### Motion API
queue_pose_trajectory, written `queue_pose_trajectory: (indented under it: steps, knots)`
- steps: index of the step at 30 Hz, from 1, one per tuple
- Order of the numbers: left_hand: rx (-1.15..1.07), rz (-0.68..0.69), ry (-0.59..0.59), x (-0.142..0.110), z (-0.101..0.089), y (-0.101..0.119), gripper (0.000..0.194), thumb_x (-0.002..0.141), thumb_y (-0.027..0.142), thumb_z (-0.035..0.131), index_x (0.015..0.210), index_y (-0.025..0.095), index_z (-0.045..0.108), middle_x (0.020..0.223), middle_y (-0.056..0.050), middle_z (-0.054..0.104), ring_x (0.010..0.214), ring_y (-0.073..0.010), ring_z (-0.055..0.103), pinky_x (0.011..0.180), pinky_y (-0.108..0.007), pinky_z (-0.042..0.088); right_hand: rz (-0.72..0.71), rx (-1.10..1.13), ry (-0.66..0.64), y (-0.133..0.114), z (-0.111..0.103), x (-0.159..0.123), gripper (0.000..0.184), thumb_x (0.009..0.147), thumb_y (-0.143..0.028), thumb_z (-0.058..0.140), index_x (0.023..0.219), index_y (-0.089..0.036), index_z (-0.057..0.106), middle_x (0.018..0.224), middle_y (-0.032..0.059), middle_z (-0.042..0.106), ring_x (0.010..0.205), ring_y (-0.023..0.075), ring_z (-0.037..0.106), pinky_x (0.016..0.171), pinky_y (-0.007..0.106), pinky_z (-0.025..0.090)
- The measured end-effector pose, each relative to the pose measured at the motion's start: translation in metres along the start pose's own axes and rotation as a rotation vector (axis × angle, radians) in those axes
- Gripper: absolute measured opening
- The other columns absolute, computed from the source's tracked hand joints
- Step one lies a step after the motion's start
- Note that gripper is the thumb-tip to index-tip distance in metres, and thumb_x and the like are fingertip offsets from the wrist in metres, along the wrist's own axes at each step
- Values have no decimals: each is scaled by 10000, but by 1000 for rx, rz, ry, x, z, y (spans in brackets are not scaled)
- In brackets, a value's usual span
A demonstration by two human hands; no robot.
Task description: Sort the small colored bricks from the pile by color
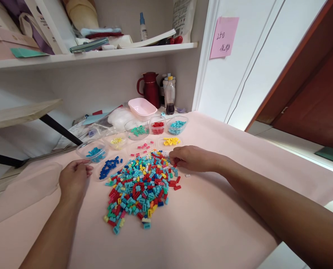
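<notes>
A heap of small mixed-colour bricks [139,186] lies on the pink table cover [211,224]. My right hand [190,158] rests at the heap's far right edge, fingers curled in a pinch on a small red brick. My left hand [73,177] lies left of the heap, fingers loosely curled, beside a clear dish of dark blue bricks [108,167]. Behind the heap stand clear dishes sorted by colour: light blue [95,152], pale yellow [117,141], green [138,130], red [157,126], teal [176,126], yellow [171,141] and pink [141,146].
A pink tub [142,107], a dark red jug [149,89] and bottles [169,95] stand at the back by the wall. Plastic bags [110,119] lie behind the dishes. A cluttered shelf [99,52] hangs above. A pink note [224,37] is stuck on the white door.
</notes>
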State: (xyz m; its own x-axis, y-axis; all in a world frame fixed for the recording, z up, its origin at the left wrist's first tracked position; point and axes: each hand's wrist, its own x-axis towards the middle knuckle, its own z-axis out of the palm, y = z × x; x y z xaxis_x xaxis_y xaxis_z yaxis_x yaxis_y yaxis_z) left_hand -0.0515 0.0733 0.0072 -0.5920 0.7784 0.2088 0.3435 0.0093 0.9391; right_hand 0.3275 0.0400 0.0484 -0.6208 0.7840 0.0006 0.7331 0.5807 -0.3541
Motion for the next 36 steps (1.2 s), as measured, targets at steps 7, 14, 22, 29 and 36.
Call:
queue_pose_trajectory:
  steps: [7,14,22,29,36]
  knots:
    - [-8,-4,0,0,0,0,282,607,170,468,817,153,655,604,19,615,505,-89,535,515,-213,432,12,-7,-1,0,2,0,148,749,-92,456,787,-208,539,847,24,615,717,150,497,632,255,317]
    - [-12,-10,-5,0,1,2,286,608,168,462,816,154,658,591,24,606,496,-86,527,515,-213,429,2,-16,4,2,4,2,136,757,-99,465,794,-205,542,871,29,623,726,151,506,638,260,318]
    - [-8,-2,-6,-1,0,2,283,605,168,459,810,150,654,600,17,609,504,-86,533,529,-217,437,-3,-31,4,2,4,1,125,771,-115,456,799,-211,531,868,27,616,717,149,496,631,256,316]
    - [2,-1,-4,-1,0,3,284,607,162,460,811,145,655,612,14,613,506,-83,526,527,-216,428,-8,-46,12,3,6,2,114,778,-127,459,798,-213,531,861,26,614,720,148,498,637,256,317]
    - [11,-4,-1,-2,1,3,289,620,163,467,836,139,658,600,21,605,507,-80,521,528,-209,426,-13,-43,8,3,5,2,119,775,-121,454,799,-211,529,859,20,608,720,144,496,642,249,321]
